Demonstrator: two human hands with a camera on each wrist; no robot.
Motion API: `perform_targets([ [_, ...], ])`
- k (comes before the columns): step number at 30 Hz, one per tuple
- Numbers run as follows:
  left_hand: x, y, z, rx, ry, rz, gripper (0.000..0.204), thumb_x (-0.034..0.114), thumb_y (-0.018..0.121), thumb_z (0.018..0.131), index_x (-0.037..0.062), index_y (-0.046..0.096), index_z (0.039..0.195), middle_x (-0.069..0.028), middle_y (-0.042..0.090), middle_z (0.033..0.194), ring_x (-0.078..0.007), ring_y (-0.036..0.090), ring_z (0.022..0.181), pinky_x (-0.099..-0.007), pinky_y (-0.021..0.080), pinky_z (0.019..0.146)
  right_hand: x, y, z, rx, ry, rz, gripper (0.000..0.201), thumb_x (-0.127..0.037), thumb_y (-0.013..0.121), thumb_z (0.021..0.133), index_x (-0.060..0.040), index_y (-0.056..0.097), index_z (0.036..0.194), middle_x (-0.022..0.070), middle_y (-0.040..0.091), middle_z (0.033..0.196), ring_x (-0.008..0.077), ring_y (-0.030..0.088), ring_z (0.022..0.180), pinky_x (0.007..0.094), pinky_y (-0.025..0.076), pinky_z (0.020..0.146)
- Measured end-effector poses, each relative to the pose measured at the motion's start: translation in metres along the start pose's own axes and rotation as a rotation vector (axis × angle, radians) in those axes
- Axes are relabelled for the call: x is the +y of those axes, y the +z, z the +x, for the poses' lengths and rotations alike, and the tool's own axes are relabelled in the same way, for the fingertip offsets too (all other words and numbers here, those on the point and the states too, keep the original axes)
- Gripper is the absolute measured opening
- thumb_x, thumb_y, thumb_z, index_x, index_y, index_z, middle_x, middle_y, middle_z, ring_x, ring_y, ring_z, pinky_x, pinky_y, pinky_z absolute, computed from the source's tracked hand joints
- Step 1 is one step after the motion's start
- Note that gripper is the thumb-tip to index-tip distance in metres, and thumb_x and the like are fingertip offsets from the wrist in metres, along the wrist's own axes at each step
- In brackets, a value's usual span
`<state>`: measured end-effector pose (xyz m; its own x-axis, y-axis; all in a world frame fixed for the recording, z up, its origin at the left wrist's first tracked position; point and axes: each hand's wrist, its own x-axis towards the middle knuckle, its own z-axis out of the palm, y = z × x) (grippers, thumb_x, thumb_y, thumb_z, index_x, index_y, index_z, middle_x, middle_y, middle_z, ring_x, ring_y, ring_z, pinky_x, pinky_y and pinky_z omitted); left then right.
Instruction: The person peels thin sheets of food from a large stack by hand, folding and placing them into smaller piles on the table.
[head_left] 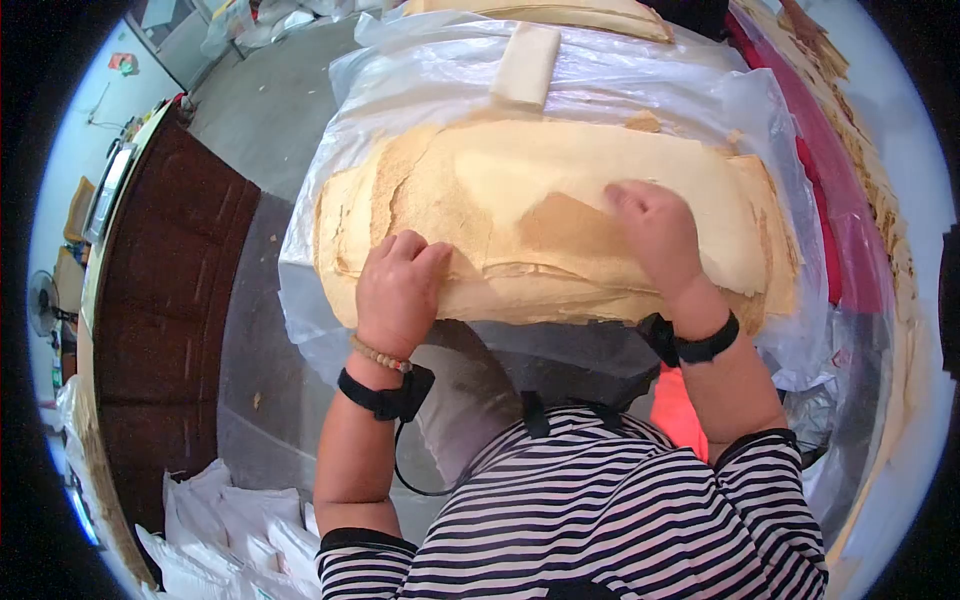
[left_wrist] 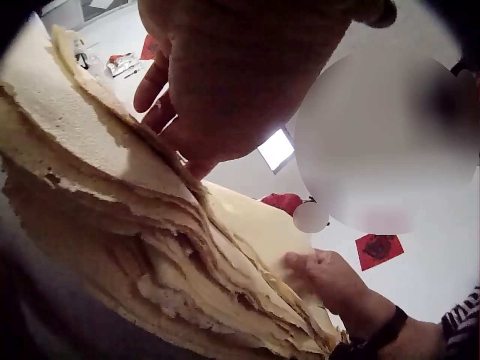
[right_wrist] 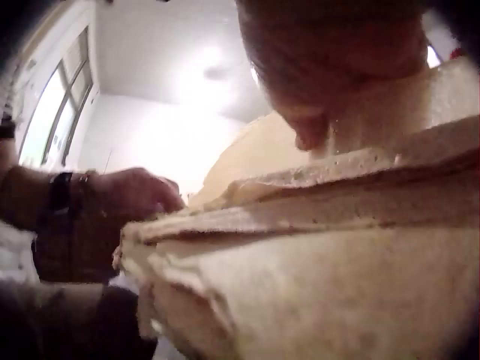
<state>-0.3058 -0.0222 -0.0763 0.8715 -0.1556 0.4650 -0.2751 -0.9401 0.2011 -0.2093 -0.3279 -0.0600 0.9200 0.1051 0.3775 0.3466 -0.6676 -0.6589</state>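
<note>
Stack of thin sheets [head_left: 470, 190] on clear plastic [head_left: 420, 70], under both hands.
Left hand [head_left: 398, 285]: loosely bent fingers touching the sheets; right hand [head_left: 655, 230]: curled over them, pinching or not, cannot tell. White sacks [head_left: 225, 520]: contents hidden.

both forearms [head_left: 357, 465] reach forward — left grip [head_left: 400, 292] loosely bent, right grip [head_left: 657, 232] farther out, curled.
</note>
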Motion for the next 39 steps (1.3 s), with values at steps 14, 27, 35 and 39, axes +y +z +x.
perform_targets([
  [14,0.018,0.068,0.085,-0.106,0.147,0.062,0.038,0.015,0.057,0.091,0.0067,0.064,0.128,-0.0122,0.064,0.133,-0.0313,0.060,0.122,-0.0422,0.049,0.103,-0.042,-0.003,0.049,-0.079,-0.198,-0.257,0.031,-0.035,0.066,0.092,-0.0060,0.072,0.082,0.0195,0.068,0.082,0.0410,0.066,0.080,0.0500,0.052,0.071],
  [27,-0.009,0.079,0.148,-0.356,0.061,0.080,0.034,0.025,0.056,0.094,0.0044,0.065,0.118,-0.0187,0.065,0.128,-0.0380,0.061,0.115,-0.0450,0.048,0.103,-0.061,-0.012,0.127,0.026,-0.351,-0.386,0.032,-0.037,0.066,0.092,-0.0070,0.074,0.086,0.0201,0.068,0.081,0.0406,0.066,0.078,0.0475,0.051,0.069],
  [35,0.000,0.080,0.136,-0.225,0.007,0.048,0.027,0.022,0.050,0.096,0.0056,0.066,0.112,-0.0155,0.066,0.121,-0.0367,0.061,0.111,-0.0445,0.049,0.100,-0.036,-0.044,0.176,0.187,-0.282,-0.218,0.039,-0.044,0.066,0.090,-0.0094,0.078,0.103,0.0205,0.073,0.094,0.0390,0.072,0.090,0.0464,0.057,0.083],
  [39,-0.002,0.086,0.140,-0.220,0.017,0.058,0.026,0.022,0.049,0.096,0.0058,0.065,0.109,-0.0142,0.066,0.118,-0.0374,0.061,0.108,-0.0447,0.049,0.098,-0.025,-0.080,0.175,0.363,-0.219,-0.094,0.032,-0.035,0.065,0.092,-0.0066,0.076,0.103,0.0224,0.073,0.093,0.0401,0.072,0.088,0.0448,0.058,0.080],
])
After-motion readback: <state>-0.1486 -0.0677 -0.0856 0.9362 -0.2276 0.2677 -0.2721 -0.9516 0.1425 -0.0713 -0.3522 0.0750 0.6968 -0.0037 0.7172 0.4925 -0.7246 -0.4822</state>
